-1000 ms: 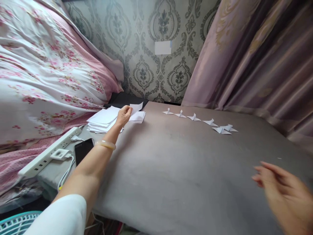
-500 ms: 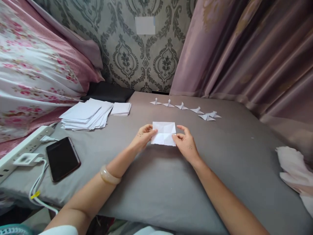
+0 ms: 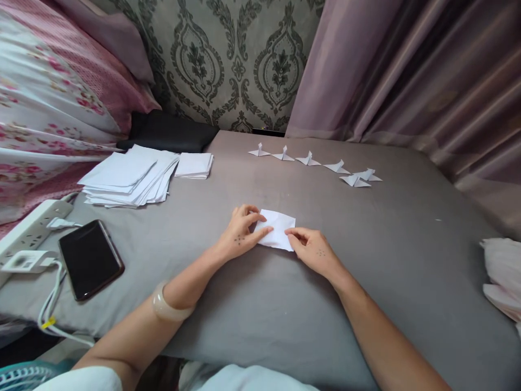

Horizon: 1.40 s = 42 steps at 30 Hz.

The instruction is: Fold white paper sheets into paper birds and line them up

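A small white square of paper lies on or just above the grey cloth in front of me, with faint creases on its face. My left hand is at its left side, thumb stretched over the paper and the fingers at its left edge. The right edge is pinched between thumb and fingers of my right hand. Beyond the hands, several folded white paper birds stand in a slanting row.
At the left back are a pile of white sheets and a smaller stack of paper squares. Nearer lie a phone and a power strip with white cables. Light crumpled fabric sits at the right edge.
The view has tipped downward. The paper has come down toward the cloth and turned slightly. My left thumb has slid farther over it, and my right fingers have closed in at its right edge.
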Motion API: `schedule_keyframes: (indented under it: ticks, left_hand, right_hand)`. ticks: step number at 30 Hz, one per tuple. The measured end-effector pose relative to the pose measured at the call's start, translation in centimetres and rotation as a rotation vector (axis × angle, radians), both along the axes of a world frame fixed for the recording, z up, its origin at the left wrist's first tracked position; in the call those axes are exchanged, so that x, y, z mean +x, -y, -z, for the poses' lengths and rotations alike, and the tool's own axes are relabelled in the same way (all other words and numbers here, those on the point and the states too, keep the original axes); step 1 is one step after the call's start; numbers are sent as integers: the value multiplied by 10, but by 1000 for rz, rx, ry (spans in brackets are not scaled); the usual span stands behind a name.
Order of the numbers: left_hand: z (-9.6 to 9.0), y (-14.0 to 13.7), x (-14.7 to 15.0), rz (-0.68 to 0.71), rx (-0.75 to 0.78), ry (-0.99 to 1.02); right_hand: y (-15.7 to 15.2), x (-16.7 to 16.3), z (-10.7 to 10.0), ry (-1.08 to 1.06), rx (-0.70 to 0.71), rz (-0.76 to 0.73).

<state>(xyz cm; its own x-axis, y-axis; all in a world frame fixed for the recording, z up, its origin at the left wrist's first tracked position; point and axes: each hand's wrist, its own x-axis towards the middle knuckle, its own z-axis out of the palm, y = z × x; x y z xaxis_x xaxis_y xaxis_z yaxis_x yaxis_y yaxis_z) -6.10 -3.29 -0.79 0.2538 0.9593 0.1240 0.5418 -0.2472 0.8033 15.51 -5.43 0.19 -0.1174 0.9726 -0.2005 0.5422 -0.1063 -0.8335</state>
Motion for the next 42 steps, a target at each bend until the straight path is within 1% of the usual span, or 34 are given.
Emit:
schedule_keyframes:
  ticks: [2, 3, 4, 6, 7, 9, 12, 14, 17, 21, 24, 28, 34, 36, 38, 40, 42]
  left_hand:
    - [-6, 3, -2, 168, -32, -98]
    - [-7, 4, -3, 219, -28, -136]
    - [-8, 5, -4, 255, -15, -169]
    - [-6, 4, -6, 268, 35, -221]
    - [-5, 3, -7, 261, 55, -238]
    - [-2, 0, -6, 217, 71, -237]
    - [2, -6, -2, 108, 53, -182]
    - [4, -9, 1, 34, 44, -157]
    - [6, -12, 6, -44, 60, -158]
    - [9, -14, 10, -117, 66, -193]
    - [12, -15, 11, -143, 75, -227]
    - [15, -16, 9, -129, 111, -264]
    - [18, -15, 2, -120, 152, -317]
    - [17, -14, 1, -95, 174, -332]
    - [15, -13, 0, -35, 235, -356]
    - [13, -12, 2, 80, 318, -406]
    - [10, -11, 5, 218, 369, -446]
  right_hand:
    - [-1, 1, -6, -31, -77, -5]
    - [-2, 2, -8, -51, -121, -11]
    - [-2, 2, -10, -71, -163, -16]
    - [-3, 5, -13, -97, -218, -25]
    - [-3, 7, -13, -96, -223, -30]
    - [-3, 12, -13, -56, -186, -54]
    - [-3, 18, -10, 89, -59, -109]
    - [-3, 18, -8, 194, 25, -111]
    - [-5, 11, -2, 287, 112, -25]
    - [-8, -1, 5, 401, 180, 108]
    - [-9, -7, 6, 505, 193, 153]
    - [-9, -10, 6, 608, 189, 169]
    - [-9, -5, 10, 586, 245, 175]
    - [-8, -4, 12, 567, 265, 171]
    - [-7, -3, 13, 560, 284, 156]
    - [-6, -4, 13, 556, 311, 127]
    - [-6, -5, 13, 544, 346, 107]
